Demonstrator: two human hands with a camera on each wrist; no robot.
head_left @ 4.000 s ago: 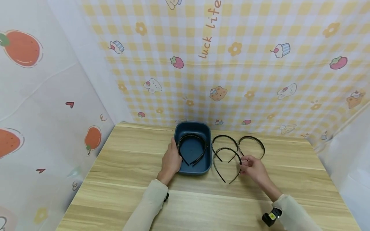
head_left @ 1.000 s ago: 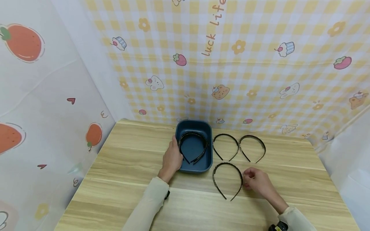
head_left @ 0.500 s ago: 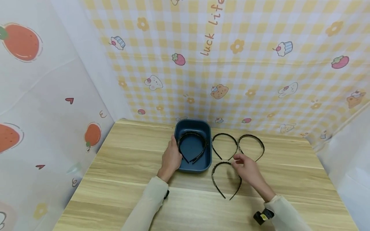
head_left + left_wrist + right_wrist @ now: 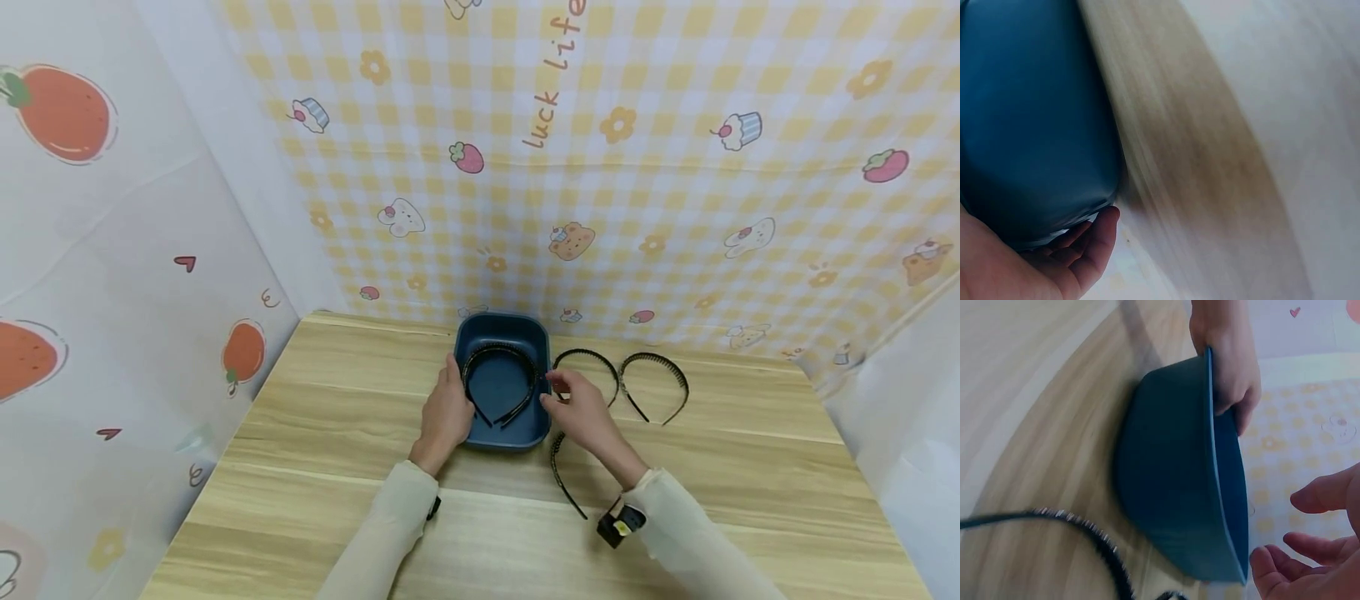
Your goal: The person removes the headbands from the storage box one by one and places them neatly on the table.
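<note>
My left hand (image 4: 447, 408) grips the left wall of a dark blue plastic bin (image 4: 543, 421), its thumb along the rim. The left wrist view shows the fingers curled at the bin's (image 4: 1035, 125) edge. Black toothed headbands (image 4: 501, 347) lie overlapping inside the bin. Over the bin's right rim hovers my right hand (image 4: 588, 412), thumb and fingers apart with nothing between them, as the right wrist view shows. Partly hidden by this hand, one headband (image 4: 587, 351) lies just right of the bin; the forearm covers part of another headband (image 4: 566, 483) in front.
A third loose headband (image 4: 656, 357) lies farther right on the wood-grain table (image 4: 757, 475). Behind the table hangs a yellow checked cloth (image 4: 660, 192), close to the bin's far end. A white printed sheet (image 4: 172, 333) stands on the left side.
My right hand slid the front headband toward me and released it, then moved left and up to the bin's right rim. My left hand has stayed on the bin.
</note>
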